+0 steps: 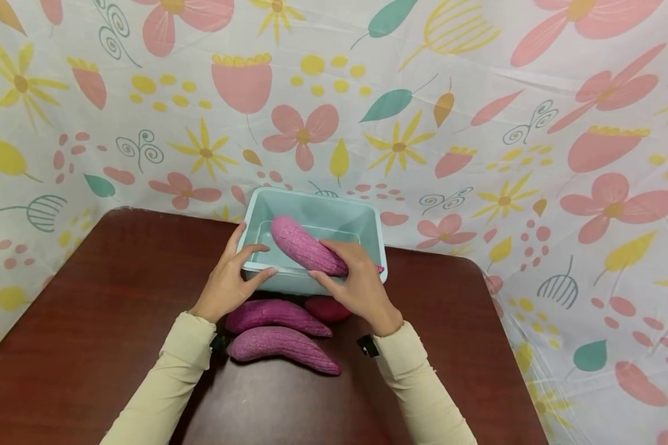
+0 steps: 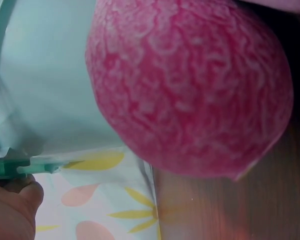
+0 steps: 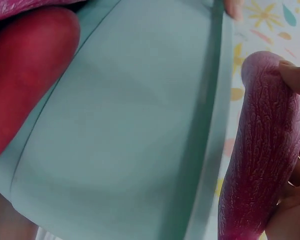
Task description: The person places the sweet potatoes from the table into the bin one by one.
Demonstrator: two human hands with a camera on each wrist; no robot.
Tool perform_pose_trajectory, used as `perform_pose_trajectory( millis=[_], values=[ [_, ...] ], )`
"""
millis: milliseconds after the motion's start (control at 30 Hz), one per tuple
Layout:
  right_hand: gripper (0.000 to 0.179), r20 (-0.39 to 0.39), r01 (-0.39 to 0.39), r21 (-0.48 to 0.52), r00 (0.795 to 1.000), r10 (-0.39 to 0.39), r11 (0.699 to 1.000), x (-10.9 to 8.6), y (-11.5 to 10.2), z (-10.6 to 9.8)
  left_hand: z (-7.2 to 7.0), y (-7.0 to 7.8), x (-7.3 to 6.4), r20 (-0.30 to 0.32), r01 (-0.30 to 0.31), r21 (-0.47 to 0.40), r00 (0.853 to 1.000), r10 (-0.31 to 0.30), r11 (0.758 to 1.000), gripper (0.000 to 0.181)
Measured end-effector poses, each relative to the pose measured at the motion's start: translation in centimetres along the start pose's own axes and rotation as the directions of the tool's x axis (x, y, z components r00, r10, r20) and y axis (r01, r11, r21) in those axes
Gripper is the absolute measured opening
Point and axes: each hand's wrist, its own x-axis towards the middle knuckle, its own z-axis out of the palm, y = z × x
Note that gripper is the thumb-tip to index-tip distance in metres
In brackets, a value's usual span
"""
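My right hand (image 1: 362,287) grips a long, wrinkled purple eggplant (image 1: 300,244) above the front right of a pale blue bin (image 1: 312,196). In the right wrist view, thumb and fingers close round this eggplant (image 3: 262,150). At the bin's front left corner is my left hand (image 1: 228,278), its fingers spread and touching the rim, the thumb by the front edge. Two more purple eggplants, a darker one (image 1: 275,314) and a paler one (image 1: 284,349), lie on the table before the bin. Beside them sits a smooth red vegetable (image 3: 32,75), partly hidden by my right hand in the head view.
The dark brown table (image 1: 117,296) carries everything. Behind it hangs a white flowered curtain (image 1: 334,80), close to the bin's back wall. A purple wrinkled end (image 2: 190,90) fills much of the left wrist view.
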Motion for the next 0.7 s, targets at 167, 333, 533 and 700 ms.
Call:
perform_pose_trajectory(
  millis=[167,333,533,700],
  values=[
    [0.051,0.018,-0.03,0.0,0.999,0.03,1.0,0.6,0.6,0.4,-0.1,0.1,0.2,-0.004,0.002,-0.002,1.0,-0.002,1.0,0.046],
    [0.051,0.02,-0.044,-0.004,0.999,0.044,0.999,1.0,1.0,0.9,0.0,-0.1,0.2,-0.002,0.001,-0.006,1.0,-0.001,1.0,0.047],
    [0.051,0.013,-0.067,-0.015,0.998,0.067,0.998,1.4,1.7,1.8,0.0,-0.1,0.1,-0.005,0.002,-0.012,1.0,-0.002,1.0,0.045],
    [0.051,0.003,-0.057,-0.016,0.998,0.057,0.998,1.6,2.1,2.3,-0.1,-0.1,0.0,0.008,0.008,-0.014,1.0,-0.008,1.0,0.044]
  ],
)
